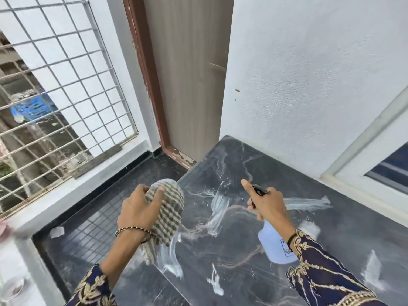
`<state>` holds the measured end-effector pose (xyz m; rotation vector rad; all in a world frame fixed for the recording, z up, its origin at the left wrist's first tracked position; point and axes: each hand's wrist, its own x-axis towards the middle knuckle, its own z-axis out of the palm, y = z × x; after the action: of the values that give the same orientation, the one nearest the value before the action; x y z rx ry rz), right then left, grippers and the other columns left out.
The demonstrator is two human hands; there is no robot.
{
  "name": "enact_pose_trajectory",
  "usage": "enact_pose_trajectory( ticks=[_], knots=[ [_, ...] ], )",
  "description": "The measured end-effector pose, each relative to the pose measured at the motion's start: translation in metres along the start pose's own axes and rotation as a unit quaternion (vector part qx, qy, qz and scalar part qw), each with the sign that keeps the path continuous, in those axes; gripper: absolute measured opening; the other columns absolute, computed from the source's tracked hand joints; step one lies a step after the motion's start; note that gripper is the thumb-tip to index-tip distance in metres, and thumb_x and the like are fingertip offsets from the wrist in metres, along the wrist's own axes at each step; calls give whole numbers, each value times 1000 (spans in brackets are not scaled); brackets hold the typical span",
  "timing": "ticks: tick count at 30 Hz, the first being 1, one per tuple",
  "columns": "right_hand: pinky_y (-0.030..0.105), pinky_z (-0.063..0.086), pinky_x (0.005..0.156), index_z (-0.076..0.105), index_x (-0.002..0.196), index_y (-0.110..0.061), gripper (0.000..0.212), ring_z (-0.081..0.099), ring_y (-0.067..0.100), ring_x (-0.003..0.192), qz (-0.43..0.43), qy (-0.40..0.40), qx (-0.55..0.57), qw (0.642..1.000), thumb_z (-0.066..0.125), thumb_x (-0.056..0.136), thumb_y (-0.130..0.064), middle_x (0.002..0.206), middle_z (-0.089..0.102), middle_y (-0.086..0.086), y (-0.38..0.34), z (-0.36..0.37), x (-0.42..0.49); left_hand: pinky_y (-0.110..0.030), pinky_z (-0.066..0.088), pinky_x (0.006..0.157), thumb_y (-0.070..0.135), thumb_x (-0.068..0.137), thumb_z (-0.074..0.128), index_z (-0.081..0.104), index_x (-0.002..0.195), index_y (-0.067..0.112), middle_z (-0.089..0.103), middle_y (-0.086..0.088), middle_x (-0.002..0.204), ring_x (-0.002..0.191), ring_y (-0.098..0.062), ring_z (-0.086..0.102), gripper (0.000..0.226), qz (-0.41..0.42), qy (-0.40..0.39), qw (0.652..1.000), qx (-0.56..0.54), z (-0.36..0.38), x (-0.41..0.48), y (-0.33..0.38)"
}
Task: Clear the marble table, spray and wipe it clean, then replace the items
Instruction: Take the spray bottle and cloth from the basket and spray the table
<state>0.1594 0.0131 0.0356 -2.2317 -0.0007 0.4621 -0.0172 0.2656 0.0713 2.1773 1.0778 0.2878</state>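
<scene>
The dark marble table (276, 173) with white veins fills the lower right, wet with pale streaks of spray. My left hand (139, 208) grips a checked beige-and-grey cloth (170, 213) just above the table's left edge. My right hand (267, 202) grips the neck of a pale blue spray bottle (276, 244) over the table's middle, index finger stretched forward along the black trigger head. Nothing else stands on the marble.
A white wall and window frame (362, 151) border the table at the right. A brown-framed door (187, 85) stands behind it. Left of the table lie the dark floor (92, 217), a white ledge and a metal window grille (61, 85). A small dish (12, 288) sits bottom left.
</scene>
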Motion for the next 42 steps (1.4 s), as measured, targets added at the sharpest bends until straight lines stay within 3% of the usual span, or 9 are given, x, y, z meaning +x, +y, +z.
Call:
enact_pose_trajectory(
  ticks=[6, 11, 13, 17, 21, 24, 30, 37, 42],
  knots=[
    [25, 47, 43, 64, 54, -10, 80, 52, 12, 32, 1, 9, -20, 1000, 57, 72, -88, 45, 64, 2, 0, 29, -64, -47, 56, 76, 56, 88, 52, 54, 93, 18, 65, -8, 83, 79, -31, 63, 38, -13, 51, 998, -34, -53, -12, -47],
    [26, 53, 45, 78, 83, -22, 61, 69, 21, 45, -40, -30, -14, 999, 61, 78, -80, 61, 74, 1, 6, 46, -110, -43, 55, 69, 63, 85, 49, 52, 91, 19, 65, -10, 79, 71, -30, 60, 45, -19, 59, 998, -30, -83, -16, -81],
    [28, 58, 51, 77, 74, -14, 69, 67, 22, 43, -34, -41, -19, 998, 60, 77, -81, 62, 75, -1, 8, 51, -126, -43, 55, 72, 62, 85, 49, 53, 93, 18, 66, -10, 83, 76, -32, 61, 46, -23, 58, 998, -31, -91, -20, -89],
    [18, 44, 37, 70, 64, 4, 86, 52, 9, 31, -28, 2, -37, 999, 61, 77, -81, 46, 64, 4, 10, 63, -156, -45, 55, 76, 65, 83, 48, 54, 96, 17, 66, -11, 90, 82, -32, 63, 50, -25, 40, 998, -33, -100, -27, -103],
    [29, 51, 45, 72, 66, -3, 85, 55, 16, 34, 6, -1, -47, 999, 58, 74, -86, 54, 71, 8, 22, 66, -177, -44, 54, 76, 64, 83, 48, 53, 94, 18, 67, -13, 94, 85, -34, 62, 47, -8, 28, 999, -32, -101, -30, -108],
    [29, 50, 44, 74, 71, -9, 69, 60, 25, 38, 17, -8, -8, 1000, 65, 77, -78, 63, 75, 2, 35, 58, -192, -42, 51, 75, 60, 86, 49, 53, 96, 15, 67, -17, 97, 87, -36, 62, 46, 16, 6, 999, -30, -95, -30, -104],
    [26, 41, 43, 66, 49, -26, 58, 50, 13, 34, 64, 68, -7, 996, 66, 78, -77, 44, 60, 0, 76, 39, -227, -44, 52, 81, 60, 86, 49, 54, 99, 17, 68, -13, 99, 92, -34, 62, 45, 51, -58, 997, -25, -63, -39, -82],
    [31, 55, 46, 78, 81, -19, 65, 64, 22, 39, 107, 111, 12, 988, 62, 76, -82, 66, 76, -4, 109, -4, -231, -44, 52, 82, 56, 87, 49, 55, 98, 18, 67, -10, 96, 89, -32, 62, 40, 78, -113, 990, -32, -17, -60, -38],
    [27, 49, 49, 74, 71, -18, 62, 57, 15, 36, 84, 139, 63, 985, 62, 79, -78, 62, 74, 5, 118, -26, -199, -44, 51, 84, 53, 89, 51, 56, 97, 17, 64, -7, 90, 89, -30, 60, 37, 71, -139, 987, -36, 15, -78, -8]
  ],
)
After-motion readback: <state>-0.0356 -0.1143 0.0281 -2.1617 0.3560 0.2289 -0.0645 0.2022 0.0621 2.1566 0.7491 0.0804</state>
